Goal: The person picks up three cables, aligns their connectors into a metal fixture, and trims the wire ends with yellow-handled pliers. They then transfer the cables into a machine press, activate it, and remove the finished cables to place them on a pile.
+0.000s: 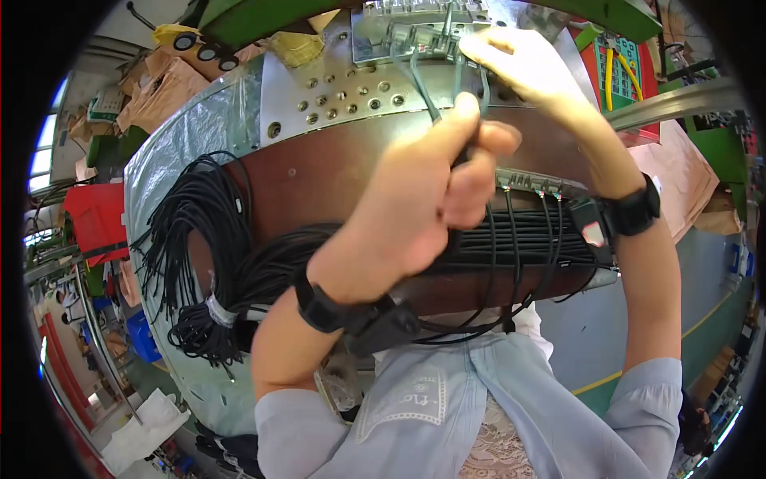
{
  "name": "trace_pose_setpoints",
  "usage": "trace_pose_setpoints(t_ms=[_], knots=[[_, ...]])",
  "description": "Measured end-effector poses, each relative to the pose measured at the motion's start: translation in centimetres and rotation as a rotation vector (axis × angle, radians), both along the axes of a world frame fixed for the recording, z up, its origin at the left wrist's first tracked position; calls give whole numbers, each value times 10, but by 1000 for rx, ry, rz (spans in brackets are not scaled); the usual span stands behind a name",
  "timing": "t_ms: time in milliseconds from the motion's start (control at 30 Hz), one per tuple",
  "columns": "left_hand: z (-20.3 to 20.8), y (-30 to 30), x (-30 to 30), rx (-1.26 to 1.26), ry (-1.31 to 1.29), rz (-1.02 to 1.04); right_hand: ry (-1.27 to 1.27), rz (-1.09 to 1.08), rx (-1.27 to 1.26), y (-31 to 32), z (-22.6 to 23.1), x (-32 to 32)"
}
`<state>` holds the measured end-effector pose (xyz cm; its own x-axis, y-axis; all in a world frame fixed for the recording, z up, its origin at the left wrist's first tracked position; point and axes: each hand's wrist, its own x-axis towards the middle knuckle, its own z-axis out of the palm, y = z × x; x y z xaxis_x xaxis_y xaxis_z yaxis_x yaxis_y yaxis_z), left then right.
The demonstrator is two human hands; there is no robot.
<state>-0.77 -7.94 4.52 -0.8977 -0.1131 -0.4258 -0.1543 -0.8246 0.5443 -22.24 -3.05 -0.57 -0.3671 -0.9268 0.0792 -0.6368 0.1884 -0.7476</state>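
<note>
My left hand (415, 188) is closed in a fist around several dark cables (424, 89), whose upper ends fan out toward a slotted metal block (423, 38). The block lies over a metal fixture on the machine bed. My right hand (527, 64) reaches to the right end of this block, with thumb and fingers closed on it; the undersides of those fingers are partly hidden. Below my hands, a second metal strip (531, 183) holds several black cables with small coloured wire ends.
A drilled steel plate (343, 100) backs the brown work surface (319, 172). A tied bundle of black cables (199, 215) lies at left. Yellow-handled pliers (613, 76) rest on a red and green tray at right. Green machine bars (263, 20) cross the far edge.
</note>
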Motion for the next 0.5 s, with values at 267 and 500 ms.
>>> trace_pose_setpoints(t_ms=[267,500], knots=[[1,26,100,151,-100,-148,-87,213,65,-6,15,96],[58,-38,218,-517,467,596,222,132,-140,11,-3,42]])
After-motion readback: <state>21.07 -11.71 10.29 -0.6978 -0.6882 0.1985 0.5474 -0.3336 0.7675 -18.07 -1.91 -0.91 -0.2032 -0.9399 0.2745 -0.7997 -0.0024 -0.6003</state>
